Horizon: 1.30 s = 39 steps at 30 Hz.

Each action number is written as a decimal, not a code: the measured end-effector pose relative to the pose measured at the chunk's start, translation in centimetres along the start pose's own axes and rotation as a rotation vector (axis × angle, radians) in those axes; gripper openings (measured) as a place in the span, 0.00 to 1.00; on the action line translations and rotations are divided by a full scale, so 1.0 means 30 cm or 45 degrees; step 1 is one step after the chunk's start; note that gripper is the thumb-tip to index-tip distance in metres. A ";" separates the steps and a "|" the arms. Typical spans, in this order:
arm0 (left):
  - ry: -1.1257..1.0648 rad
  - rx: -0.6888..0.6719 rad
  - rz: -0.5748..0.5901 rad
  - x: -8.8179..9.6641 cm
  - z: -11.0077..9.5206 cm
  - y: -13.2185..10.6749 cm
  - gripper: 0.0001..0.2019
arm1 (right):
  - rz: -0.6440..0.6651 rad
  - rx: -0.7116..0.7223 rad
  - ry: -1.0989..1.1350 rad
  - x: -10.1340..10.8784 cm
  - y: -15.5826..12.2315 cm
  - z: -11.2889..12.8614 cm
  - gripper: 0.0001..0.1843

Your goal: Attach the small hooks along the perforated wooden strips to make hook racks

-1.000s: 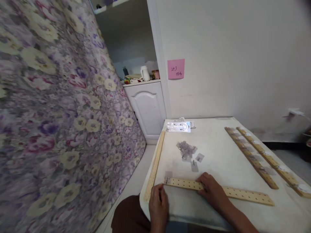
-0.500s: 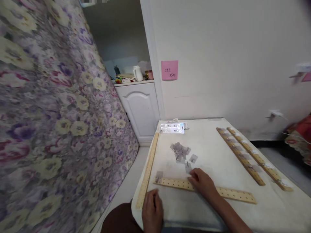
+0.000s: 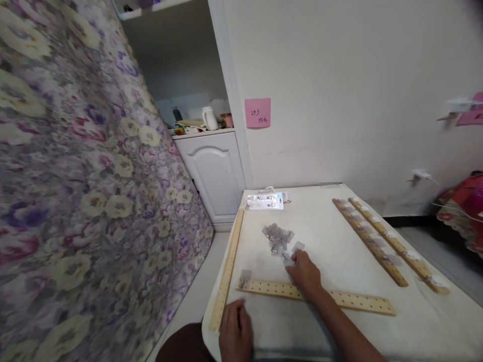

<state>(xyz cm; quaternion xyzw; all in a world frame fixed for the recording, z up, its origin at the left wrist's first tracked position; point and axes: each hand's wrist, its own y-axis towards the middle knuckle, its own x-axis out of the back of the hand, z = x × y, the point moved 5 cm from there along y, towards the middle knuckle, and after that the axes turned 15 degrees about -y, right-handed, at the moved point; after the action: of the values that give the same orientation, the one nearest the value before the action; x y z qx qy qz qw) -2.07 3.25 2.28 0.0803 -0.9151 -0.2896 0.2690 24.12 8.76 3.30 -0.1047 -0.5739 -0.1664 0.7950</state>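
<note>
My right hand (image 3: 306,275) reaches over the table with bent fingers, thumb and forefinger closing at a clear adhesive hook (image 3: 287,259). Another clear square hook (image 3: 298,246) lies just beyond the fingertips. Behind them is a loose pile of such hooks (image 3: 277,238). Beneath my right wrist runs a perforated wooden strip (image 3: 269,288), with one clear hook (image 3: 245,277) at its left end. My left hand (image 3: 236,327) rests at the near left of the table, fingers curled in, nothing visible in them. It lies beside a second perforated strip (image 3: 227,271) along the left edge.
Two wooden strips (image 3: 372,243) (image 3: 400,246) bearing several clear hooks lie along the right side. A packaged hook set (image 3: 264,201) sits at the table's back. A floral curtain (image 3: 94,201) hangs to the left, and a white cabinet (image 3: 211,173) stands behind.
My right hand has moved slightly away from me, off the strip's edge and onto the loose hooks. The left hand stays in place. The view has shifted a little.
</note>
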 end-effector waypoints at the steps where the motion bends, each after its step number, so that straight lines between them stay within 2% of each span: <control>1: -0.003 0.002 0.000 0.000 -0.002 0.001 0.08 | -0.024 0.008 0.039 0.000 -0.002 -0.001 0.08; 6: -0.020 0.037 -0.009 0.007 -0.011 0.004 0.09 | 0.016 0.067 0.292 -0.015 -0.007 -0.013 0.02; 13: -0.042 0.021 -0.019 0.012 -0.017 0.000 0.09 | -0.096 0.295 0.733 0.025 0.011 -0.005 0.10; 19: -0.056 0.019 -0.013 0.014 -0.043 -0.001 0.08 | 0.365 0.353 1.106 -0.028 0.005 0.099 0.13; 22: -0.061 0.012 0.007 0.011 -0.063 -0.004 0.09 | 0.495 0.511 1.049 -0.047 -0.018 0.173 0.13; 25: -0.029 0.009 0.040 0.000 -0.074 -0.011 0.10 | 0.479 0.710 0.901 -0.046 -0.032 0.232 0.13; 27: 0.010 0.008 0.073 -0.011 -0.073 -0.018 0.10 | 0.470 0.777 0.827 -0.053 -0.029 0.256 0.13; 34: 0.185 -0.122 0.233 -0.048 -0.071 -0.041 0.21 | 0.547 0.748 0.795 -0.132 0.001 0.272 0.08; 39: 0.268 -0.115 0.263 -0.052 -0.082 -0.039 0.25 | 0.537 0.734 0.862 -0.149 -0.003 0.272 0.09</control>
<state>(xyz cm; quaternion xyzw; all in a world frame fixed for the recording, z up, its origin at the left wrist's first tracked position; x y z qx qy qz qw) 0.57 1.55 2.60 0.0034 -0.8713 -0.2914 0.3950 15.65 12.23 1.67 0.0656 -0.2723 0.1391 0.9498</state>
